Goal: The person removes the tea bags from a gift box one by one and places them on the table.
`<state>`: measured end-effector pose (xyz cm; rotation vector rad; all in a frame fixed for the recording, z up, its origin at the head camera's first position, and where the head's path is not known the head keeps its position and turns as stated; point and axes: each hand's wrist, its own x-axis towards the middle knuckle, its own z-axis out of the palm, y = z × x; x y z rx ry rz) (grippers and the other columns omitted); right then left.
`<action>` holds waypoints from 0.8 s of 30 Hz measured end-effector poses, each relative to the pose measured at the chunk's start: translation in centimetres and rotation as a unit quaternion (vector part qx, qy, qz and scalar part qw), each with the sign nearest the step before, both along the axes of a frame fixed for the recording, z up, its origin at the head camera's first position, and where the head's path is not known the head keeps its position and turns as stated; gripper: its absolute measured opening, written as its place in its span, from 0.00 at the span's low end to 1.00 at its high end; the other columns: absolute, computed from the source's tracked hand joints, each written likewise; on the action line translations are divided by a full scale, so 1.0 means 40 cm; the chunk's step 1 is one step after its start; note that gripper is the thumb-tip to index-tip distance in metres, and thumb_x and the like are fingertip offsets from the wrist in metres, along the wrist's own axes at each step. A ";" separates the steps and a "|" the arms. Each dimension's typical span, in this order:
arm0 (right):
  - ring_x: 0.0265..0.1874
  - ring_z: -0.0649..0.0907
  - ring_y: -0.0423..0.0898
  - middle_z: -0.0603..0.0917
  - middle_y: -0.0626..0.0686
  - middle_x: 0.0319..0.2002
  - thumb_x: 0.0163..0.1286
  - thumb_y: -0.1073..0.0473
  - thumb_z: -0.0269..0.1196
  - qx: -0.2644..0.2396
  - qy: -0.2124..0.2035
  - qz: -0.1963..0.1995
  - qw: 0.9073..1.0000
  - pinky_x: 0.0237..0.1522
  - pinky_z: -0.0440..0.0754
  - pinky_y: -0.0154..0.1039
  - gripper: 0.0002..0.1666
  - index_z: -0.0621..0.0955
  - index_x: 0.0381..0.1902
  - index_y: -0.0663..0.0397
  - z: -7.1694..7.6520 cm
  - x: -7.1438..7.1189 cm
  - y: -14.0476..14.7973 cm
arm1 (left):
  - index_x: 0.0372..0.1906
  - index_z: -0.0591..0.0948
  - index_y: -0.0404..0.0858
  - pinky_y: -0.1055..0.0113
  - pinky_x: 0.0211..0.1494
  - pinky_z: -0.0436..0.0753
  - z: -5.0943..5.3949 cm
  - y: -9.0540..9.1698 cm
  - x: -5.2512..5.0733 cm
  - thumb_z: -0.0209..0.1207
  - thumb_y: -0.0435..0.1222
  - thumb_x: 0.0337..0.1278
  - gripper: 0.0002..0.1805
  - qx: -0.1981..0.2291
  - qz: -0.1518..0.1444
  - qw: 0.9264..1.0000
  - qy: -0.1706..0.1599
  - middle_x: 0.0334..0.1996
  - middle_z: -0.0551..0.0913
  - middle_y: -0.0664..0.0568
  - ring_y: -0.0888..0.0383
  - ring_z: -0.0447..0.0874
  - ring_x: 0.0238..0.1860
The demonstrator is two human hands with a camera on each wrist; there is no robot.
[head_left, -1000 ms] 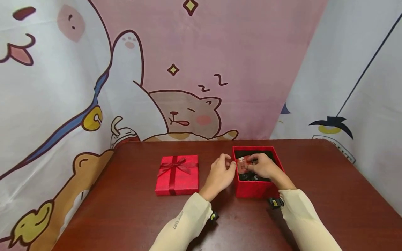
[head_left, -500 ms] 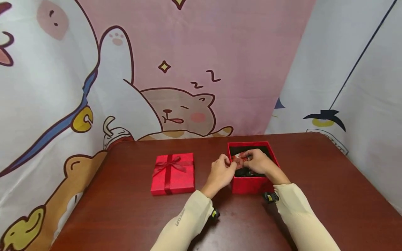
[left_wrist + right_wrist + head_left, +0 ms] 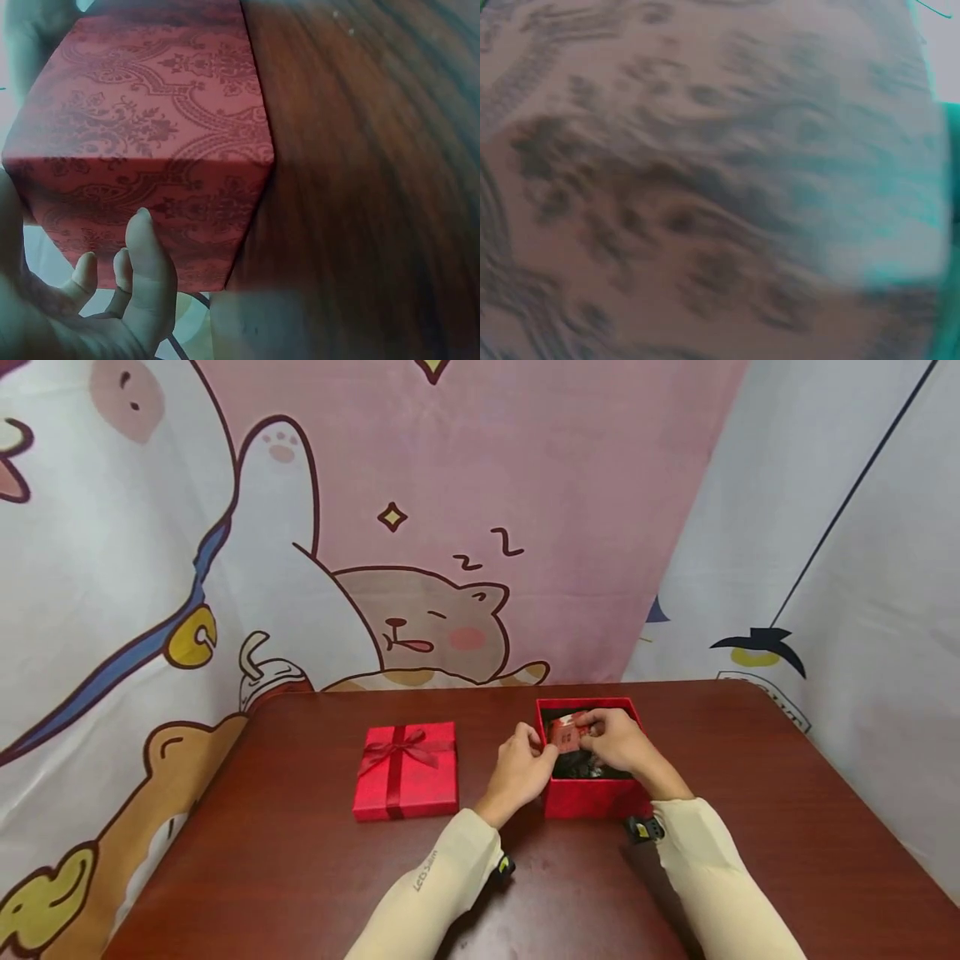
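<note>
An uncovered red gift box (image 3: 588, 799) stands on the table in the head view, with black filling (image 3: 581, 766) inside. My left hand (image 3: 519, 768) holds its left wall near the rim, the fingers outside and the thumb at the edge. In the left wrist view, the fingers (image 3: 150, 277) lie beside the patterned red side (image 3: 161, 97). Inside the opening, my right hand (image 3: 618, 745) pinches a small red packet (image 3: 566, 735) with pale print; its exact kind is unclear. A blurred patterned box wall (image 3: 667, 187) fills most of the right wrist view and hides the right fingers.
The box's red lid (image 3: 408, 772), tied with a dark red ribbon bow, lies to the left on the brown wooden table (image 3: 300, 877). Behind the table hangs a cartoon-printed cloth (image 3: 585, 527).
The packet has tilted in my right fingers and now shows its face more upright at the box's left side. The left hand stays at the rim. The head view has shifted slightly.
</note>
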<state>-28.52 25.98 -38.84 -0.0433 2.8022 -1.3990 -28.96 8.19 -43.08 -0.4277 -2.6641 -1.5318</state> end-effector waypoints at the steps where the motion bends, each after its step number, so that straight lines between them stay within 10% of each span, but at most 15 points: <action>1: 0.16 0.78 0.47 0.81 0.56 0.25 0.64 0.72 0.59 0.000 0.004 0.001 1.000 0.22 0.79 0.39 0.17 0.78 0.52 0.74 0.007 0.006 0.004 | 0.38 0.72 0.42 0.64 0.39 0.76 -0.001 0.001 0.001 0.57 0.43 0.62 0.09 -0.002 0.001 1.000 -0.003 0.31 0.79 0.55 0.61 0.79 0.35; 24: 0.25 0.81 0.47 0.84 0.65 0.44 0.70 0.64 0.61 -0.004 0.014 -0.040 0.999 0.27 0.83 0.41 0.21 0.77 0.58 0.67 0.121 0.193 0.083 | 0.41 0.71 0.44 0.60 0.39 0.77 0.009 -0.007 0.005 0.54 0.47 0.63 0.11 -0.038 -0.007 0.999 -0.018 0.33 0.78 0.54 0.58 0.79 0.35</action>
